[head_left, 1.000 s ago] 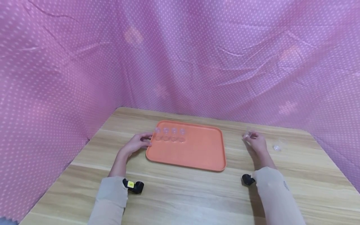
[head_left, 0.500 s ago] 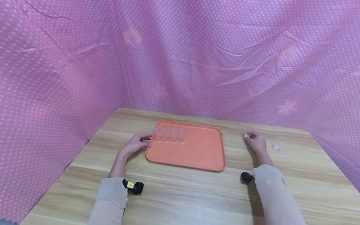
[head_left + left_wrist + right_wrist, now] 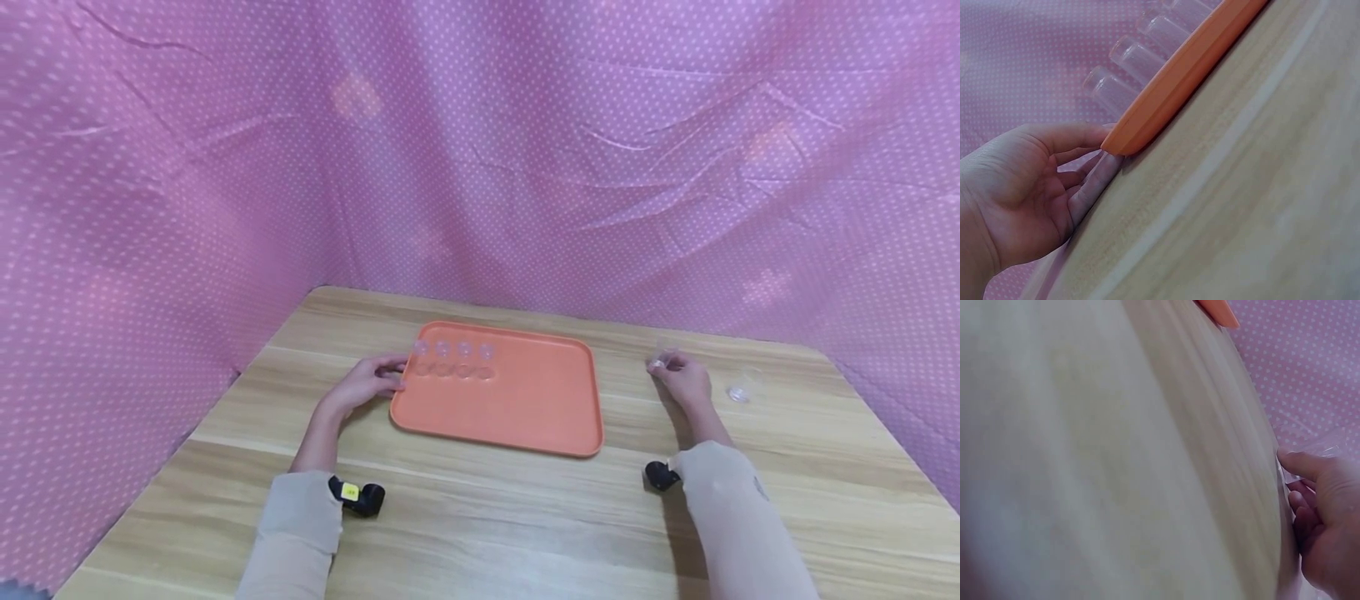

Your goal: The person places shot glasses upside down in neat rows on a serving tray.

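Note:
An orange tray (image 3: 525, 400) lies on the table, with several clear plastic cups (image 3: 465, 350) in a row toward its far left corner. They appear to stand upside down. At the tray's left side, my left hand (image 3: 363, 383) grips the rim, thumb above and fingers lower at the edge in the left wrist view. To the right of the tray, my right hand (image 3: 686, 379) holds another clear cup (image 3: 659, 361) low at the table, between thumb and fingers. In the right wrist view that cup is mostly hidden behind the hand. A further clear cup (image 3: 738, 393) stands right of this hand.
The wooden table (image 3: 487, 517) ends at a pink dotted curtain (image 3: 480, 167) behind and on both sides. Black wrist cameras sit at both sleeves. Bare wood lies between the tray and the right hand.

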